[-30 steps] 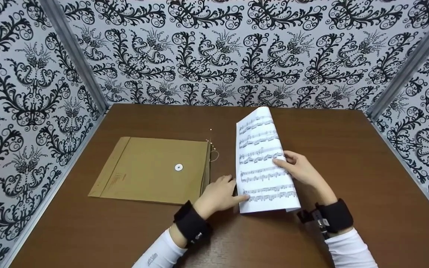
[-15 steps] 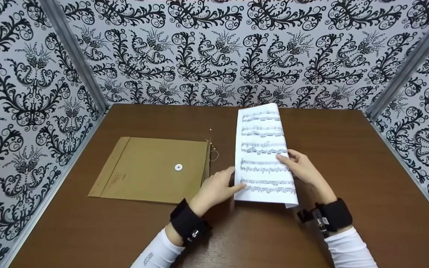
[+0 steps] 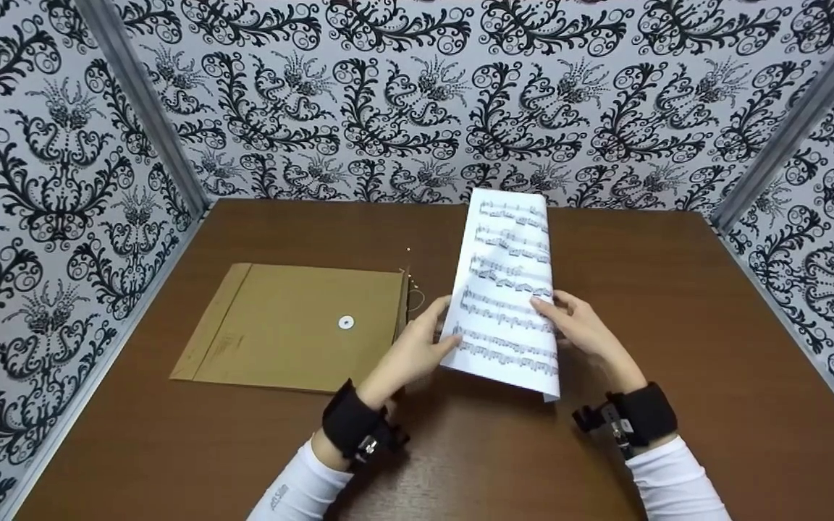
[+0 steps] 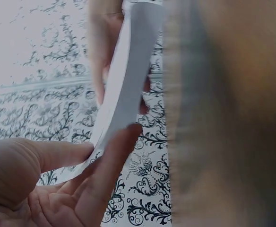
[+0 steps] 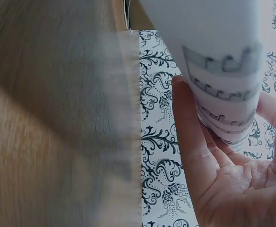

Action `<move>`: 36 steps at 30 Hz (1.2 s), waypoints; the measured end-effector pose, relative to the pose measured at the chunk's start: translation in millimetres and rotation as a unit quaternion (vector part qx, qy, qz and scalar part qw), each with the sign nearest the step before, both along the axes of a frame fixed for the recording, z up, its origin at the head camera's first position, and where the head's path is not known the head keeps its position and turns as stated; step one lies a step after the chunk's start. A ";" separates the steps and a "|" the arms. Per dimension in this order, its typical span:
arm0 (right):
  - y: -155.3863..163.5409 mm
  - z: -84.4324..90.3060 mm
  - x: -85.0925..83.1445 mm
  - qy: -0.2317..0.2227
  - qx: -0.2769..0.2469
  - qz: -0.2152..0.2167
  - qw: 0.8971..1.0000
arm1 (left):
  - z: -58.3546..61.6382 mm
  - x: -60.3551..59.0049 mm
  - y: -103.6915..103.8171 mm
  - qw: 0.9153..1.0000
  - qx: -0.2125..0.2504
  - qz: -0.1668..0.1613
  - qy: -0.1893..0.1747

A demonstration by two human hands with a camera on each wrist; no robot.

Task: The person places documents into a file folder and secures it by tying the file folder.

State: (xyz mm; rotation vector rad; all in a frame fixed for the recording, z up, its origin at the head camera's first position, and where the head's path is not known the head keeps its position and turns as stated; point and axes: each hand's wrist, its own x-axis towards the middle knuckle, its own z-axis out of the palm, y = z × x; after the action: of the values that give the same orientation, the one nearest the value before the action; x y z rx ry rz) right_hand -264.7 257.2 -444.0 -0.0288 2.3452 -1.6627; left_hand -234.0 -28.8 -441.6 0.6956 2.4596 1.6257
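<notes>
Printed sheet music (image 3: 507, 289), white paper with dark staves, is held up above the table between both hands, its right side curving over backwards. My left hand (image 3: 411, 351) pinches its lower left edge, thumb in front and fingers behind. At the right edge my right hand (image 3: 585, 325) grips the paper, thumb on the printed face. In the left wrist view the paper (image 4: 128, 75) shows edge-on between thumb and fingers. The right wrist view has the curved paper (image 5: 223, 80) lying inside the curled right hand (image 5: 237, 179).
A brown string-tie envelope (image 3: 294, 325) with a white button (image 3: 345, 323) lies flat at the left of the wooden table (image 3: 677, 304). A thin string (image 3: 415, 299) trails from its right side. Patterned walls (image 3: 417, 94) enclose the back and sides.
The sheet music has tilted, its top swinging away and its lower left corner moving left and up. My left hand has moved up with it. The envelope has stayed put.
</notes>
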 end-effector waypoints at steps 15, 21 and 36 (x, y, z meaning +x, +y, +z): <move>9.4 1.3 -1.0 -0.015 -0.039 0.003 0.999 | 24.8 -15.4 -43.4 0.987 0.101 -0.072 -0.102; 13.7 4.8 -0.8 -0.008 -0.089 -0.018 0.996 | 27.9 -20.9 -60.7 0.982 0.094 -0.084 -0.143; 19.9 7.0 -3.4 0.004 -0.191 -0.056 0.980 | 22.5 -28.9 -85.6 0.968 0.054 -0.159 -0.184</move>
State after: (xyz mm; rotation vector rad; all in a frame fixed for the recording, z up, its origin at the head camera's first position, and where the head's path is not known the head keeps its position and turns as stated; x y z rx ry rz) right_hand -268.0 277.1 -437.0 0.0221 2.0307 -2.1467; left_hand -262.9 -114.4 -419.2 0.6859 1.9055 1.6008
